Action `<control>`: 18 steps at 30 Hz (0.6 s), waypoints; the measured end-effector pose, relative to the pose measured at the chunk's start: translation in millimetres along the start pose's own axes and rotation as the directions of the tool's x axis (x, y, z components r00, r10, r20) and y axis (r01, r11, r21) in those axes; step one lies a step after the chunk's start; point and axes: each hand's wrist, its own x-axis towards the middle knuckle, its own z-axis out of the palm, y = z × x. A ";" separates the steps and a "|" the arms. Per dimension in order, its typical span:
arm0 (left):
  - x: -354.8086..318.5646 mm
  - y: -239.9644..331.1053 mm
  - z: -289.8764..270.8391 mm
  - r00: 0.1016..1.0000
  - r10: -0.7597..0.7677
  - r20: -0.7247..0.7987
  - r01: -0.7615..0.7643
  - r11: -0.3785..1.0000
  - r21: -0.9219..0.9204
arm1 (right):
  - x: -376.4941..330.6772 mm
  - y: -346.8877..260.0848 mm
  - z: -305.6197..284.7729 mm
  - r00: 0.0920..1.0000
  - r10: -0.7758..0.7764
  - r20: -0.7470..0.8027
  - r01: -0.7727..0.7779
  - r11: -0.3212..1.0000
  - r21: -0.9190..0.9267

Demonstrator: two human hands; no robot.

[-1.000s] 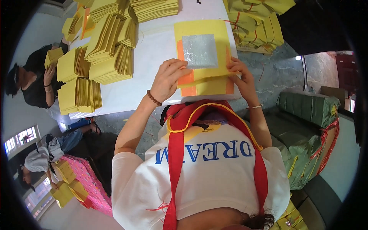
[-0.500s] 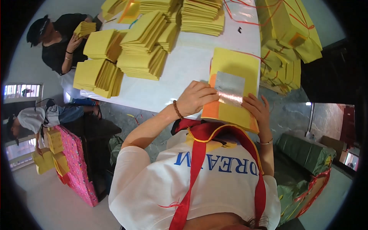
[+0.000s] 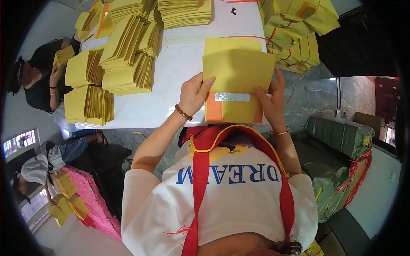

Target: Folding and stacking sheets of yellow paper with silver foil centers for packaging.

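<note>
1. You are holding a yellow sheet [image 3: 239, 70] at the upper centre of the frame, folding it down over a stack [image 3: 232, 109] that lies at the near edge of the white table [image 3: 179, 64]. Keeping it this close lets both hands work it with bent arms.

2. Your left hand [image 3: 194, 91] is pinching the sheet's left edge, thumb on top and fingers curled behind, closed on the paper so that side is not sliding.

3. Your right hand [image 3: 270, 100] is gripping the right edge, with one fingertip pressing flat on the face, which looks like it is steadying the fold line.

4. A silver strip [image 3: 232, 97] is showing just below the sheet's lower edge, with orange paper [image 3: 213, 112] beneath it. The fold is covering most of the silver, so the sheet is only part way down.

5. Yellow stacks [image 3: 124, 55] are sitting fanned across the upper left of the table, and tied bundles [image 3: 294, 30] are piled at the upper right, both within arm's reach but apart from your sheet.

6. At the left edge of the frame another person [image 3: 38, 81] is holding a small yellow pile [image 3: 64, 55]; those hands are not yours.
</note>
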 end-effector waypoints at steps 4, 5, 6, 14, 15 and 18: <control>8.3 -0.9 1.8 0.987 -0.146 0.063 0.149 0.988 -0.043 | 3.4 3.8 -6.9 0.976 -0.219 0.011 0.216 0.953 -0.214; 8.0 -3.8 1.9 0.976 -0.201 0.083 0.206 0.977 -0.056 | 3.6 1.9 -10.0 0.961 -0.245 0.125 0.275 0.884 -0.379; 5.7 -5.2 1.8 0.976 -0.204 0.080 0.208 0.976 -0.056 | 3.9 0.4 -10.1 0.961 -0.245 0.128 0.276 0.884 -0.377; -21.4 0.1 2.3 0.946 0.308 -0.096 -0.301 0.950 0.085 | -8.2 16.0 -26.7 0.916 -0.285 0.283 0.379 0.846 -0.375; -21.9 2.4 4.1 0.951 0.292 -0.106 -0.284 0.955 0.083 | -9.2 17.2 -27.4 0.917 -0.282 0.283 0.377 0.846 -0.377; -17.3 2.7 -0.6 0.990 0.127 -0.063 -0.119 0.986 0.121 | -9.1 13.9 -20.0 0.924 -0.311 0.222 0.372 0.862 -0.343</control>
